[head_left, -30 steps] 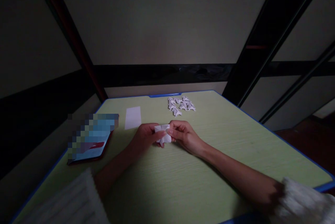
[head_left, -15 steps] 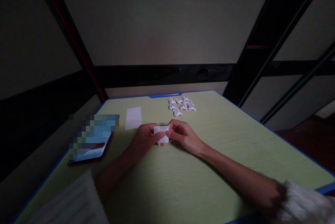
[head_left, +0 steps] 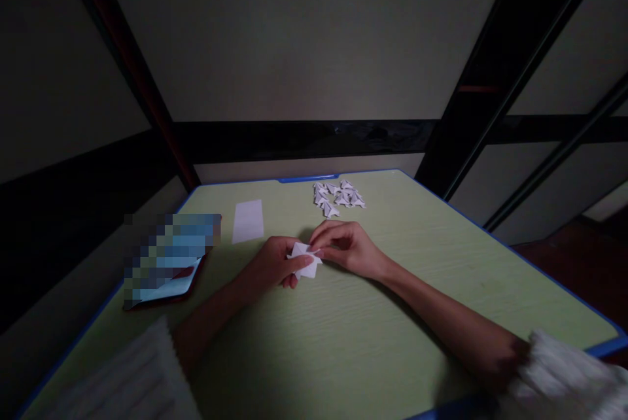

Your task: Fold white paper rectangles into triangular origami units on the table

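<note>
A small piece of folded white paper (head_left: 308,269) is held over the middle of the table, with creases and pointed corners showing. My left hand (head_left: 269,266) is closed on its left side, thumb lying across the front and fingers behind. On the right edge, my right hand (head_left: 350,250) pinches a pointed flap between thumb and fingertips. The fingers behind the paper are partly hidden. Beyond my hands lies a cluster of several folded white paper figures (head_left: 342,198).
A flat white paper sheet (head_left: 248,222) lies left of the figures. At the left edge rests a tablet-like device (head_left: 179,286) with a dark red border, its screen partly pixelated. The pale green table (head_left: 314,354) has a blue rim, and a panelled wall (head_left: 304,47) stands behind it.
The folded paper has tilted in my left hand, and a pointed flap now sticks out on its right. My right hand has shifted slightly right, fingers arched over that edge.
</note>
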Action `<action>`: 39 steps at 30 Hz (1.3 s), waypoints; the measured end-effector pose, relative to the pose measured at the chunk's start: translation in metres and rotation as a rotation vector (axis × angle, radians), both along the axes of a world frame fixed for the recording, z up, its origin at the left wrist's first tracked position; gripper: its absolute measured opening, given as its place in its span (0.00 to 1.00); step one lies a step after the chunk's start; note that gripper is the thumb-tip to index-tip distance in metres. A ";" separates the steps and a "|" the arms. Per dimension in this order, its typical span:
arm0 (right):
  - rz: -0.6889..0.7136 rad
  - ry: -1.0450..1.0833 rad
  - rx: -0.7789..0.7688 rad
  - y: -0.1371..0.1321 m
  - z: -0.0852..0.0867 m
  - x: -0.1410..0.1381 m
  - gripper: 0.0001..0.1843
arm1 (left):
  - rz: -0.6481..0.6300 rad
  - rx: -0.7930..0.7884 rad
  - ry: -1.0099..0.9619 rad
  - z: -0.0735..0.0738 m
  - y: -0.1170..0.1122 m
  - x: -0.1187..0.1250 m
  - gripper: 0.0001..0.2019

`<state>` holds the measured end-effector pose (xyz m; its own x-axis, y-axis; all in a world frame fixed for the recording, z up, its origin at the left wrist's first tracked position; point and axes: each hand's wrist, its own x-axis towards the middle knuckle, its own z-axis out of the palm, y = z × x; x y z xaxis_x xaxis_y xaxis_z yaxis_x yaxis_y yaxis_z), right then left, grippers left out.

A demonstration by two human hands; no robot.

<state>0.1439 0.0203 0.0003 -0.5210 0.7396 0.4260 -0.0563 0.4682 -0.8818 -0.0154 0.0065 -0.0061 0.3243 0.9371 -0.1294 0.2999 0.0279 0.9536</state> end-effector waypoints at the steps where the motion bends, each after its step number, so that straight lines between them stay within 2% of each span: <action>1: -0.004 -0.007 0.005 0.000 0.000 0.001 0.07 | 0.007 -0.006 0.007 0.000 0.000 0.000 0.08; 8: -0.066 -0.022 0.032 0.002 -0.001 0.002 0.05 | -0.053 -0.009 -0.070 0.003 0.001 -0.002 0.10; 15: -0.049 -0.046 0.037 0.002 0.000 0.001 0.04 | -0.022 -0.009 -0.111 0.008 0.000 -0.001 0.09; 24: 0.023 0.052 -0.180 0.002 -0.003 -0.002 0.01 | -0.049 0.053 -0.109 -0.002 0.003 -0.002 0.08; 29: -0.072 0.052 -0.312 -0.001 0.000 -0.007 0.03 | -0.033 0.065 -0.107 0.000 0.001 0.000 0.08; 33: -0.162 0.048 -0.333 -0.002 0.001 -0.010 0.04 | -0.024 0.056 -0.114 0.001 0.002 0.000 0.08; 39: -0.187 0.049 -0.347 -0.001 -0.001 -0.010 0.04 | -0.031 0.045 -0.098 -0.001 0.004 0.000 0.08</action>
